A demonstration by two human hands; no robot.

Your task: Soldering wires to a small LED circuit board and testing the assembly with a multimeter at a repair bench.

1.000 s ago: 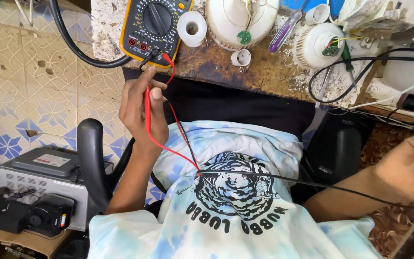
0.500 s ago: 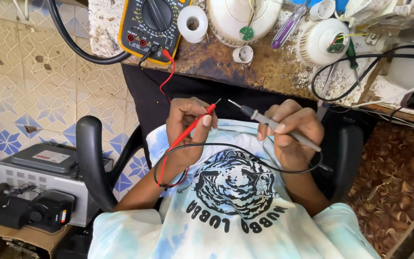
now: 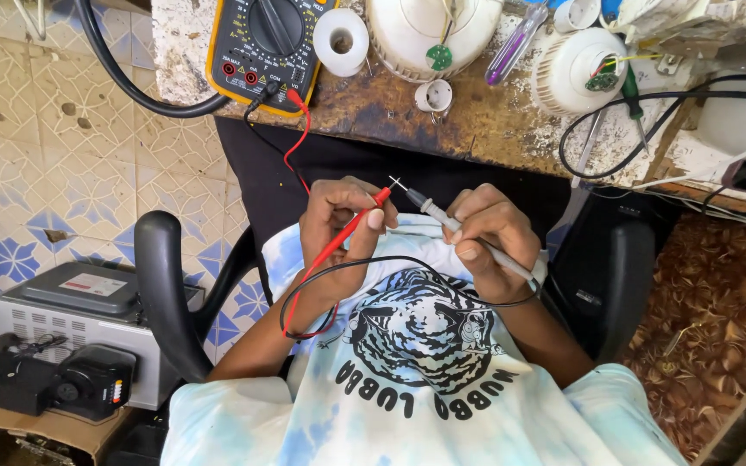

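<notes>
Two meter probes held tip to tip above the lap

The left hand [image 3: 338, 229] was closed around the red probe [image 3: 351, 226], its slim plastic shaft slanting up and right, metal tip toward the bench. The right hand [image 3: 487, 237] pinched the grey probe [image 3: 468, 237], slanting up and left, so both needle points nearly met between the hands. Thin red and black leads looped over the tie-dye shirt [image 3: 407, 388] to the yellow multimeter [image 3: 269, 47] on the rough, stained bench [image 3: 477, 129].

single head cam, steep downward, close over lap and workbench [image 3: 442, 129] edge
</notes>
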